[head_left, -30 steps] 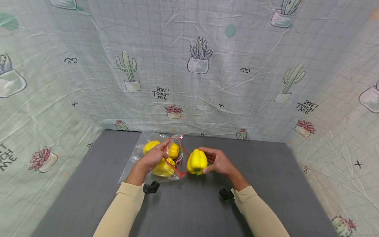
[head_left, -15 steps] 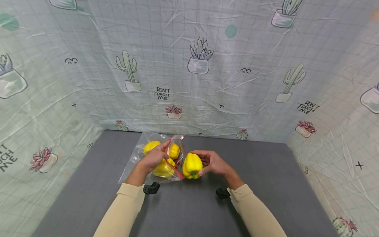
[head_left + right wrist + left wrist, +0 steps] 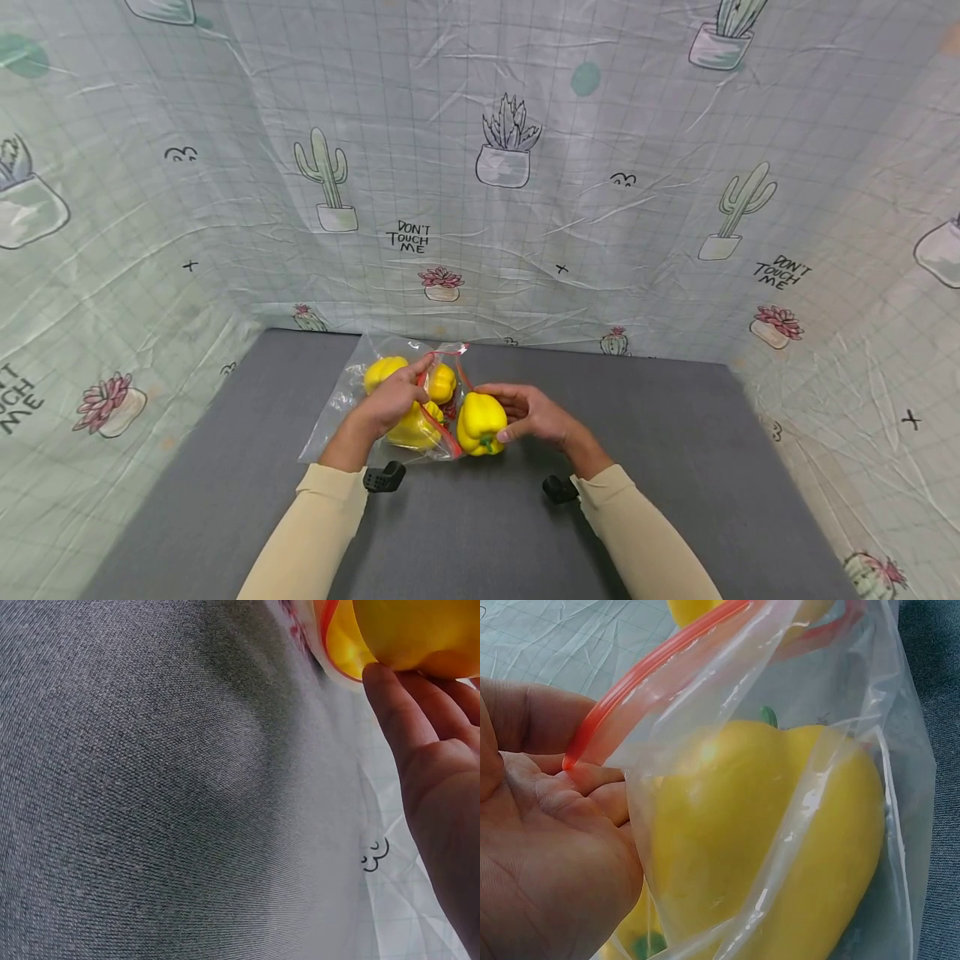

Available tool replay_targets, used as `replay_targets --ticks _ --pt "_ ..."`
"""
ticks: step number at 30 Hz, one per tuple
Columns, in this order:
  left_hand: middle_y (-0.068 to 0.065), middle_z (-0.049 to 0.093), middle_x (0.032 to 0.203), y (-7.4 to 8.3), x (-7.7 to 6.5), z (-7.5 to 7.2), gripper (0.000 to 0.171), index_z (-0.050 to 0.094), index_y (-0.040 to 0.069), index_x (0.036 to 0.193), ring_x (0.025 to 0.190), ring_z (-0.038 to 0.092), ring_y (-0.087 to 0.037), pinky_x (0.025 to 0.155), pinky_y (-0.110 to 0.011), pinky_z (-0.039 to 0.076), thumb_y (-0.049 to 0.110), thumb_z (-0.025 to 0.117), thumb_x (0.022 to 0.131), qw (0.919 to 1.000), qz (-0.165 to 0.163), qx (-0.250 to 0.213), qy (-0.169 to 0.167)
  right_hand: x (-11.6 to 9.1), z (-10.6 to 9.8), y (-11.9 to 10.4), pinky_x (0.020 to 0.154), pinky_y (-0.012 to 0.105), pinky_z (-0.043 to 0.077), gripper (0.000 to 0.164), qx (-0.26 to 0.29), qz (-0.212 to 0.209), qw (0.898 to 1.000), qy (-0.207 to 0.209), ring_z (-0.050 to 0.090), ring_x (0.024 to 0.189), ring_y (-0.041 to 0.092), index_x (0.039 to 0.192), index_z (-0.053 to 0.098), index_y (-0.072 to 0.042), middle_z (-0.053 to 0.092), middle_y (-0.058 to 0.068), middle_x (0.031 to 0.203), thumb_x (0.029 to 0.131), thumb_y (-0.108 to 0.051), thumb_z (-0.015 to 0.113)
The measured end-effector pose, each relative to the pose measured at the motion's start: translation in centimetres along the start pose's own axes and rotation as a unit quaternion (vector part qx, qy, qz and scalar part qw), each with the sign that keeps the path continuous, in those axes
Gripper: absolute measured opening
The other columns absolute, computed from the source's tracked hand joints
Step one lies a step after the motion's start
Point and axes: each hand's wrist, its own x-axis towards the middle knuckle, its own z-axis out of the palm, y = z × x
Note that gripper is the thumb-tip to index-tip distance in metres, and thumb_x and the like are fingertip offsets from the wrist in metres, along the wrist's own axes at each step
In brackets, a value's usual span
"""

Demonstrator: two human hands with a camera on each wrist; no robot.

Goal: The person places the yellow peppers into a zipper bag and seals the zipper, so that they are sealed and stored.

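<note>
A clear plastic zip bag [image 3: 333,417] with a red zip strip [image 3: 656,666] lies at the back left of the table, its mouth facing right. Inside it are yellow bell peppers [image 3: 412,429], at least three showing. My left hand [image 3: 390,400] reaches over the bag and pinches the red edge of its mouth between thumb and fingers, as the left wrist view shows. In my right hand [image 3: 543,417] I grip another yellow bell pepper [image 3: 482,421], its green stem towards me. That pepper is right at the bag's mouth, and its left side overlaps the red strip in the head view.
The grey cloth-covered table [image 3: 480,533] spreads in front and to the right. A patterned curtain [image 3: 555,225] with cactus drawings closes off the back and both sides. Each wrist wears a small black camera [image 3: 384,477].
My right hand has carried its bell pepper left and slightly towards me, from beside the bag to its mouth. The left hand and the bag have stayed in place.
</note>
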Motion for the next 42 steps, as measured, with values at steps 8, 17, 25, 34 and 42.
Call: replay_targets --ticks 8,17,25,34,42 --pt "-0.007 0.006 0.178 0.0 0.1 0.1 0.085 0.012 0.007 0.168 0.165 0.003 -0.031 0.133 -0.051 0.008 -0.005 0.044 0.089 1.0 0.0 0.008 0.003 0.1 0.1 0.1 0.105 0.025 0.053 0.075 0.002 0.024 1.0 -0.013 0.059 0.131 0.015 0.16 0.036 0.001 0.044 0.031 0.159 0.093 -0.004 0.07" --pt "-0.009 0.006 0.178 -0.2 0.3 0.0 0.086 0.012 0.008 0.168 0.165 0.004 -0.031 0.133 -0.052 0.009 -0.006 0.044 0.089 1.0 -0.001 0.005 -0.001 0.2 0.5 0.5 0.102 0.027 0.054 0.056 -0.002 0.029 1.0 0.01 0.06 0.127 0.013 0.156 0.044 0.0 0.048 0.028 0.157 0.103 -0.01 0.059" --pt "-0.009 0.007 0.178 -0.1 0.1 0.0 0.085 0.013 0.007 0.168 0.165 0.002 -0.031 0.133 -0.051 0.008 -0.006 0.044 0.089 1.0 0.0 -0.003 -0.001 0.5 0.6 0.6 0.106 0.036 0.054 0.045 -0.042 0.03 0.997 0.063 0.06 0.13 0.028 0.146 0.058 0.0 0.055 0.024 0.153 0.102 0.0 0.056" --pt "-0.008 0.006 0.178 -0.1 0.2 0.0 0.085 0.013 0.006 0.167 0.165 0.0 -0.03 0.134 -0.051 0.006 -0.006 0.044 0.089 1.0 -0.004 -0.007 -0.001 0.8 1.3 -0.2 0.11 0.043 0.052 0.047 -0.018 0.039 0.997 0.069 0.06 0.129 0.022 0.149 0.055 -0.001 0.054 0.022 0.155 0.106 -0.018 0.049" --pt "-0.008 0.006 0.178 -0.1 0.2 0.0 0.085 0.013 0.007 0.168 0.165 0.002 -0.031 0.133 -0.052 0.006 -0.005 0.044 0.089 1.0 -0.005 0.0 -0.001 1.0 1.7 -0.5 0.108 0.046 0.052 0.056 -0.086 0.018 0.993 0.081 0.062 0.123 0.027 0.146 0.057 -0.002 0.06 0.02 0.145 0.094 -0.014 0.074"
